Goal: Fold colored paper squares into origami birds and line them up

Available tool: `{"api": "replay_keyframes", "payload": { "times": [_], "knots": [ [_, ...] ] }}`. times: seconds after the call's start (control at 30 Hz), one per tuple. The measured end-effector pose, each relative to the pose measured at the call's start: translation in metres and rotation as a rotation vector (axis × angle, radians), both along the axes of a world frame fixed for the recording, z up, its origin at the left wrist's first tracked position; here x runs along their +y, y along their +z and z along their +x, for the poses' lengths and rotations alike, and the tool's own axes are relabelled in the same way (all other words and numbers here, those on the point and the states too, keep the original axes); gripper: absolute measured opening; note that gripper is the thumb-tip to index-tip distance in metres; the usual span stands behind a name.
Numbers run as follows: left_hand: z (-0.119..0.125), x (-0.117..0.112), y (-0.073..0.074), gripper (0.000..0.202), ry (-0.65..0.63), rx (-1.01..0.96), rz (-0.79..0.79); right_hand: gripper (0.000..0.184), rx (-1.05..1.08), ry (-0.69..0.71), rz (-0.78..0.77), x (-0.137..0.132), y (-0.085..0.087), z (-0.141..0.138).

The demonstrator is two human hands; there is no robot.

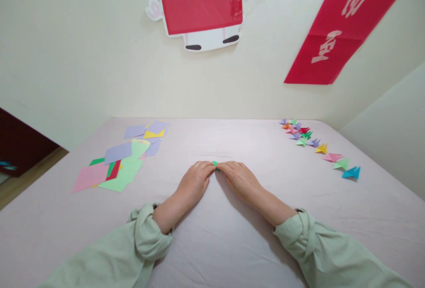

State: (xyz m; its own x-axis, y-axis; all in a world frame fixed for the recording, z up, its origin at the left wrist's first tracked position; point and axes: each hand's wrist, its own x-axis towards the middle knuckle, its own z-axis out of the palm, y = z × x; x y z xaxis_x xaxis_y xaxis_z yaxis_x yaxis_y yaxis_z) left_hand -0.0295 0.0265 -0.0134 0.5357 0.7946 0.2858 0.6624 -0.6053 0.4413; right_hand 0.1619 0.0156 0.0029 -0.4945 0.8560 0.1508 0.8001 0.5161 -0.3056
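Note:
My left hand (194, 182) and my right hand (239, 177) rest side by side on the pale pink table (212, 243), fingertips meeting. Between the fingertips a small green folded paper (215, 164) shows; both hands pinch it, and most of it is hidden by the fingers. Both forearms wear light green sleeves rolled back at the wrist.
A loose pile of coloured paper sheets (122, 159) lies at the left of the table. A row of several small folded paper figures (318, 146) runs along the right side. A red sign (201, 5) and a red banner (345, 27) hang on the wall behind.

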Motion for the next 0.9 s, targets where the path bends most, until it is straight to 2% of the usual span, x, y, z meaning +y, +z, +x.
{"api": "replay_keyframes", "payload": {
  "times": [0.23, 0.43, 0.67, 0.9],
  "knots": [
    [0.0007, -0.0008, 0.0013, 0.039, -0.003, -0.015, -0.023, 0.037, 0.041, 0.023, 0.023, 0.0027, -0.0065, 0.0026],
    [0.0022, -0.0012, 0.0027, 0.03, 0.031, -0.068, -0.046, 0.036, 0.018, 0.023, 0.029, 0.0009, -0.0049, 0.0012],
    [0.0024, 0.0017, -0.002, 0.043, 0.056, -0.063, -0.033, 0.034, -0.009, 0.02, 0.037, -0.0011, -0.0009, 0.0],
    [0.0042, 0.0058, -0.0049, 0.039, 0.072, -0.033, -0.01, 0.033, -0.011, 0.021, 0.035, -0.0017, 0.0014, -0.0007]
  ]
}}
